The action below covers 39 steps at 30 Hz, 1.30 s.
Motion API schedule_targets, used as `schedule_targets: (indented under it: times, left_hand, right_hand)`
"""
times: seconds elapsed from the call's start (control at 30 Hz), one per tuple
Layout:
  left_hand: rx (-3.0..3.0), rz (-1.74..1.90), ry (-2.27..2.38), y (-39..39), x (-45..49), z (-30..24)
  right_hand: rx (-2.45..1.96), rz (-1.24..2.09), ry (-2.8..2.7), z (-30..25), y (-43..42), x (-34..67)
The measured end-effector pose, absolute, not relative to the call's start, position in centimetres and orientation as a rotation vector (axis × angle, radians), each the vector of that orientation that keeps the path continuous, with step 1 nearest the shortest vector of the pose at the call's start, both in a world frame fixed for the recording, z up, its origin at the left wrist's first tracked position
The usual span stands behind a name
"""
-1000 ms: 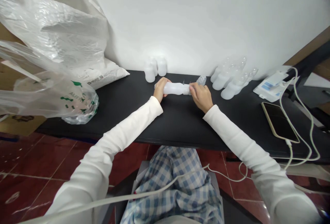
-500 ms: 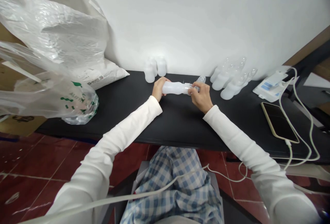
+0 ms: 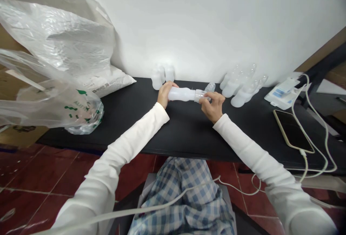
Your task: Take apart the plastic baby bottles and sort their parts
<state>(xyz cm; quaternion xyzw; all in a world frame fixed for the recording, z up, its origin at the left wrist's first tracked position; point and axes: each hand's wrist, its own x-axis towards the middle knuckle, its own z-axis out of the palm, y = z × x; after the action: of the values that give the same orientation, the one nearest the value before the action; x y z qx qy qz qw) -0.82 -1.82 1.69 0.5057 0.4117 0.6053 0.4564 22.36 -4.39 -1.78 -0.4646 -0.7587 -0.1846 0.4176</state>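
1. Head camera: a person's two bare hands work together over a black tabletop, close but not touching each other.
2. The left hand is clamped around a frosted white plastic bottle, which is held on its side, roughly level, near the middle of the tabletop.
3. The right hand grips a clear plastic neck piece at the bottle's end; how far the two are joined cannot be told.
4. A small clear plastic cap sits just beyond the right hand, partly hidden.
5. The step in hand appears to be fitting the clear piece to the white body; any further turn calls for a steady left-hand grip.
6. Two upright frosted bottles stand beyond the left hand. A cluster of frosted bottles with clear tops lies to the right, beside a smartphone. A green-printed plastic carrier bag slumps at far left.
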Motion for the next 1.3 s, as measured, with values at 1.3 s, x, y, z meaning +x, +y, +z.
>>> schedule_targets:
  times: [1.3]
  left_hand:
    - [1.02,1.887,1.646,2.9,-4.3,-1.7]
  right_hand:
    - [-1.137,-0.352,-1.902,-1.9,-4.6,21.0]
